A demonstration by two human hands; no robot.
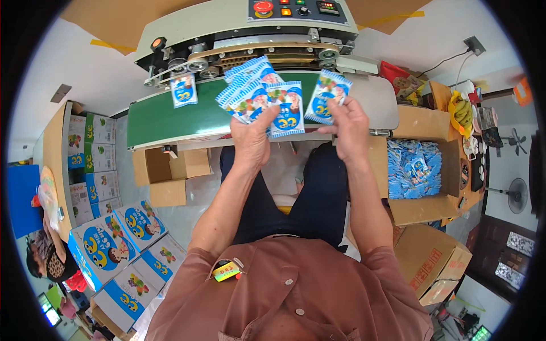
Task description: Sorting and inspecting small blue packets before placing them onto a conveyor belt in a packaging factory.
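My left hand (pixel 251 136) is closed on several small blue-and-white packets (pixel 245 98), fanned out, with the thumb on top of the front one. To its right, my right hand (pixel 348 128) grips a single packet (pixel 327 96) of the same kind between thumb and fingers. Both hands are over the green conveyor belt (pixel 213 122) of a band sealing machine (pixel 239 34). Another packet (pixel 183 91) hangs at the left end of the machine's sealing band, its lower part over the belt.
An open carton (pixel 449 162) at the right holds a heap of blue packets (pixel 412 170). Below the belt at the left is an open cardboard box (pixel 162 167). Printed cartons (pixel 105 247) are stacked at the lower left. Bananas (pixel 462 111) lie on the right-hand table. A person (pixel 51 258) is at the far left.
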